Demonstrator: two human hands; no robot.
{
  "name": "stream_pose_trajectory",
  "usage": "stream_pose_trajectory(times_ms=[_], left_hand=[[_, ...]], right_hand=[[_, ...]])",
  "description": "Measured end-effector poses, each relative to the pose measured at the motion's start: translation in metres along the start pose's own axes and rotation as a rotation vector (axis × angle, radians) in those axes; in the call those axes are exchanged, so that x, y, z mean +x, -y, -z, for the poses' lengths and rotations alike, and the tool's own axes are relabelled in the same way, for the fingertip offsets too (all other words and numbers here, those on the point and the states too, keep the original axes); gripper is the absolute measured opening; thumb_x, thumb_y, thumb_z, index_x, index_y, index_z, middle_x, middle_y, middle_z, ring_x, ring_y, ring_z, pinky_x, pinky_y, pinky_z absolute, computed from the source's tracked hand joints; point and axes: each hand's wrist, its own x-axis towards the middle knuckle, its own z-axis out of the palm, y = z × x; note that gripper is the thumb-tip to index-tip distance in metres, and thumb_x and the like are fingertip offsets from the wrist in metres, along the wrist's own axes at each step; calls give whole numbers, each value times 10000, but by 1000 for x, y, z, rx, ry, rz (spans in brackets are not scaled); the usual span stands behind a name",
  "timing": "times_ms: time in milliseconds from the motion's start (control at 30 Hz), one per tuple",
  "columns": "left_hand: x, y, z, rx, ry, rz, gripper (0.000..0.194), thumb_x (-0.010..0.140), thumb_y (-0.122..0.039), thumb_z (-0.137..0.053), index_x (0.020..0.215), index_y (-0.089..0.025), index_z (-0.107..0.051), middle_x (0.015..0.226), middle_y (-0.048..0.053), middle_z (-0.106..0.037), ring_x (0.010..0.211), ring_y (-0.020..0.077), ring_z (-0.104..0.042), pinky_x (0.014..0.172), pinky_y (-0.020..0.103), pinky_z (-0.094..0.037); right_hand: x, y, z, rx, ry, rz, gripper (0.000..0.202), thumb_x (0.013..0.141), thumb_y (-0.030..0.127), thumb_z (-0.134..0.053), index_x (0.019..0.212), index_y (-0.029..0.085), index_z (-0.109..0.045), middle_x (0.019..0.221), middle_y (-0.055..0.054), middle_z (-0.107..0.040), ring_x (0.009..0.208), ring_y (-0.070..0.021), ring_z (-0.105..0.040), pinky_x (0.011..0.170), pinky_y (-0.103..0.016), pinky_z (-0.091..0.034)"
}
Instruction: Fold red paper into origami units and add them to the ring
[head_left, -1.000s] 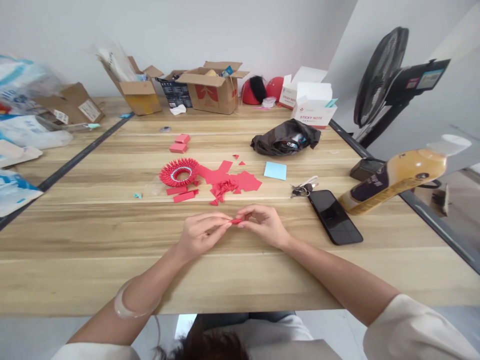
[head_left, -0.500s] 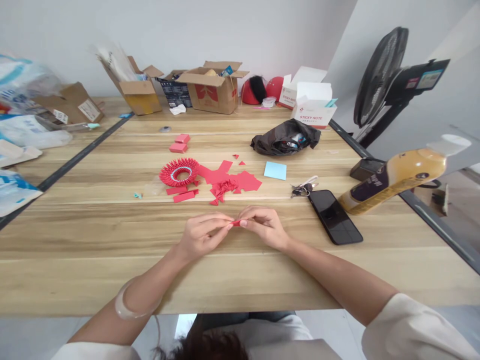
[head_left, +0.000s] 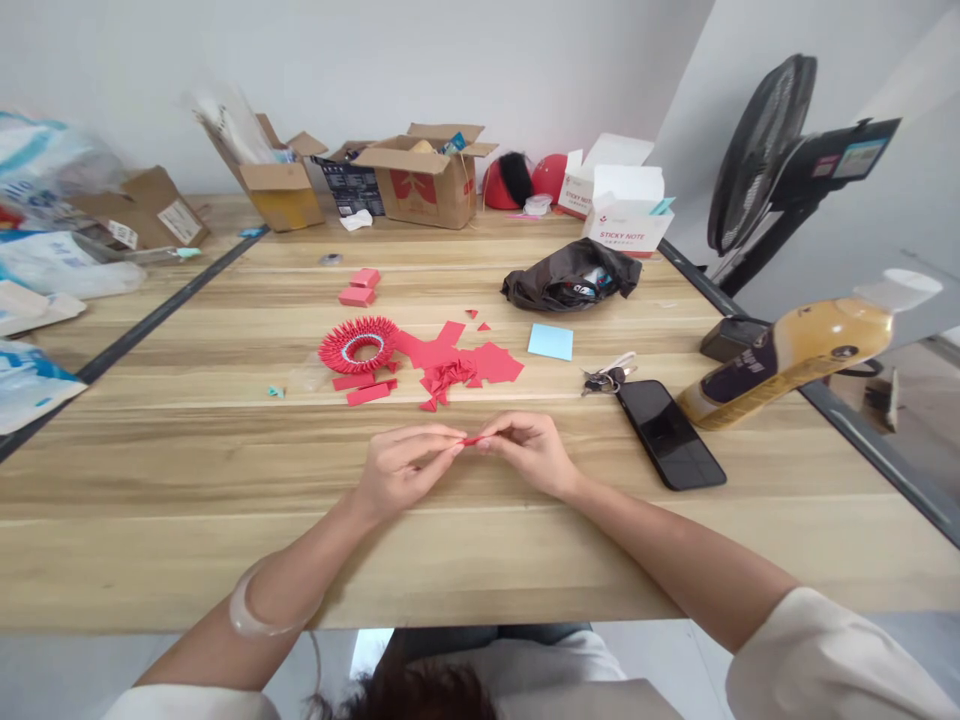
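Between my fingertips is a small folded piece of red paper [head_left: 471,441], partly covered by them. My left hand [head_left: 405,465] pinches its left end and my right hand [head_left: 531,452] pinches the right end. Just beyond my hands lie a heap of small folded red paper pieces [head_left: 450,376] and flat red paper sheets [head_left: 496,362]. To their left sits a spiky red paper ring [head_left: 358,345] with a pale blue inner band. Strips of red paper [head_left: 370,392] lie in front of the ring.
Right of my hands are a black phone [head_left: 670,434], keys [head_left: 606,377] and a tilted yellow bottle [head_left: 787,350]. Farther back lie a blue sticky note pad [head_left: 550,341], a black plastic bag [head_left: 570,277] and red paper blocks [head_left: 358,288]. Cardboard boxes [head_left: 426,190] line the wall.
The red paper between my fingertips now looks thinner, and my right fingers have shifted slightly on it. Everything else on the table stays in place.
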Motion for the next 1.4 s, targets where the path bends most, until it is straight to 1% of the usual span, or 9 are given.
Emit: stream_pose_trajectory(times_ms=[167, 400, 467, 633, 800, 1000, 1167, 1267, 1400], left_hand=[[-1, 3, -1, 12, 0, -2, 134, 722, -82, -636, 803, -175, -688, 790, 41, -725, 699, 140, -676, 652, 221, -553], [0, 1, 0, 16, 10, 68, 99, 736, -129, -628, 779, -186, -695, 768, 37, -723, 691, 149, -672, 664, 240, -547], [1, 0, 0, -46, 43, 164, 62, 730, -177, -639, 760, -179, -694, 757, 44, -720, 673, 156, -667, 651, 249, -544], [6, -1, -1, -377, 281, 543, 177, 780, -278, -587, 761, -131, -683, 694, 72, -711, 612, 156, -641, 558, 239, -517], [10, 1, -1, -562, 284, 763, 166, 749, -276, -627, 702, -124, -675, 671, 75, -707, 593, 140, -615, 587, 246, -501], [6, 4, -3, -895, 363, 987, 167, 690, -280, -689, 675, -120, -641, 703, 85, -699, 658, 163, -657, 593, 246, -505], [5, 4, -5, -961, 276, 1088, 156, 663, -229, -722, 736, -132, -624, 701, 43, -689, 659, 126, -652, 602, 210, -501], [6, 3, -7, -966, 188, 1105, 180, 639, -206, -741, 740, -140, -607, 692, 6, -676, 633, 101, -642, 597, 192, -496], [6, 3, -8, -952, 163, 1130, 204, 623, -199, -752, 763, -138, -617, 679, -6, -669, 617, 89, -635, 595, 185, -497]], right_hand=[[1, 0, 1, -58, -25, 17, 168, 712, 326, -669, 706, 158, -662, 615, -23, -648, 571, -126, -590, 569, -253, -486], [-1, -3, 2, -100, 9, 45, 157, 777, 313, -602, 773, 169, -666, 746, -51, -678, 682, -144, -614, 640, -262, -497], [-1, -3, 3, -129, 13, 48, 164, 785, 317, -593, 768, 170, -663, 737, -49, -672, 678, -144, -609, 635, -261, -493], [-1, -7, 4, -120, 50, 18, 153, 764, 310, -616, 762, 167, -669, 744, -50, -675, 682, -150, -622, 644, -269, -497], [2, -9, 1, 36, 42, -75, 177, 712, 304, -668, 815, 160, -655, 758, -48, -689, 696, -153, -644, 692, -299, -521], [2, -8, 1, 97, 67, -70, 207, 686, 324, -697, 725, 156, -582, 652, -16, -648, 604, -138, -625, 590, -272, -518], [0, -8, 1, -92, 111, -2, 175, 766, 327, -612, 834, 170, -649, 828, -61, -684, 739, -160, -645, 712, -302, -524], [-1, -4, 1, -188, 161, 62, 234, 720, 311, -665, 913, 181, -654, 918, -63, -684, 810, -175, -645, 781, -318, -512], [-1, -2, 0, -197, 128, 56, 254, 695, 296, -690, 915, 175, -652, 899, -63, -688, 811, -179, -643, 787, -328, -511]])
